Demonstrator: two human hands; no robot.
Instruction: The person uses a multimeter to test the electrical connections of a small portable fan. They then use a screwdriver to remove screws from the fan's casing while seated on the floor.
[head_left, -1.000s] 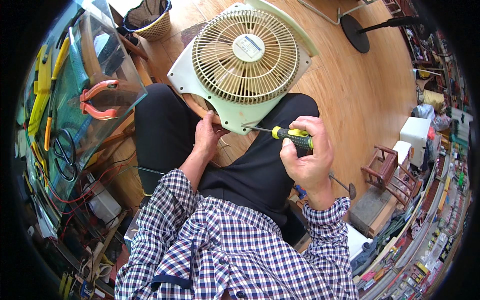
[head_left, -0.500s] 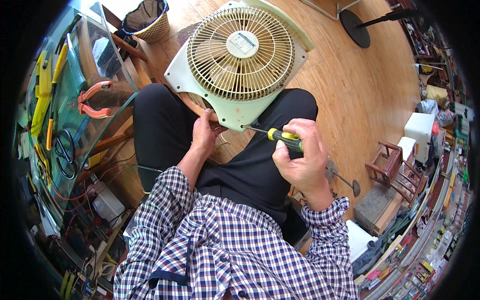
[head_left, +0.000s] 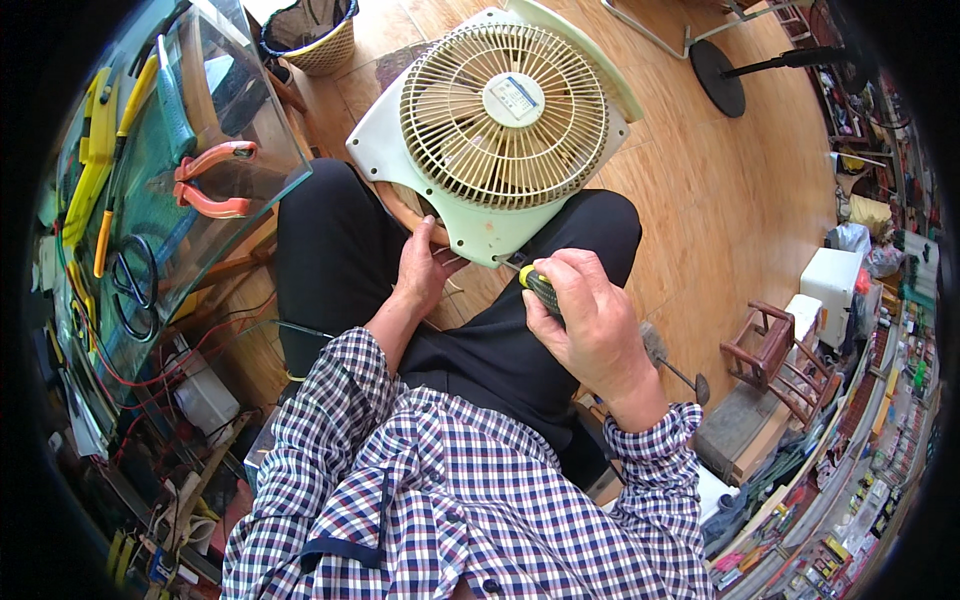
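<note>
Screwdriver turn: since half a second ago the right grip (head_left: pixel 592 325) has rolled over the screwdriver (head_left: pixel 541 288), hiding most of its handle.
Right grip: clenched round that handle, thumb along the near side.
Left grip (head_left: pixel 424 272): pinching the near edge of the fan (head_left: pixel 590 185), fingers partly hidden below.
Fan: grille up, near corner reaching between the knees (head_left: pixel 335 235).
Tip: at a corner hole; can't tell whether it has bitten a screw.
Good turning, I'd judge: shaft in line with the hole, steady push, left fingers clear of a slip.
Surface (head_left: pixel 292 188): pliers (head_left: pixel 222 195) lie on glass.
</note>
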